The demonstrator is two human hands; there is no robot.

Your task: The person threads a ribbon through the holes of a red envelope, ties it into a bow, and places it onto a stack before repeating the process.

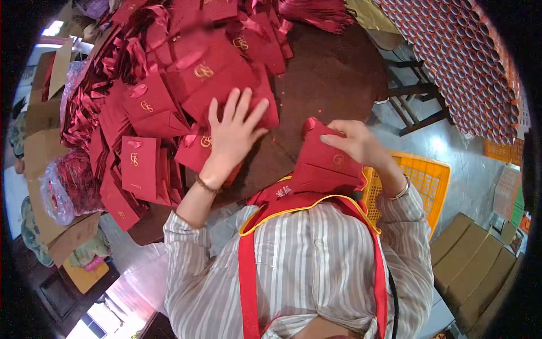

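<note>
My left hand (231, 124) has its fingers spread and rests on the pile of red paper gift bags (226, 79), at the pile's near right edge. The bags carry gold lettering and ribbon bows. To the right, just in front of my apron, my right hand (355, 144) pinches the upper edge of a single red gift bag (322, 158). This bag is tilted, with a ribbon at its top corner and faint gold print near its lower right. My right fingertips behind the bag are hidden.
The bags lie on a round table with a brown cloth (333, 68), dotted with small red bits. A yellow plastic crate (440, 175) stands at my right. Beyond it are cardboard boxes (474, 265) and a large rack of red-rimmed tubes (468, 62). A plastic-wrapped red bundle (76, 186) sits on the left.
</note>
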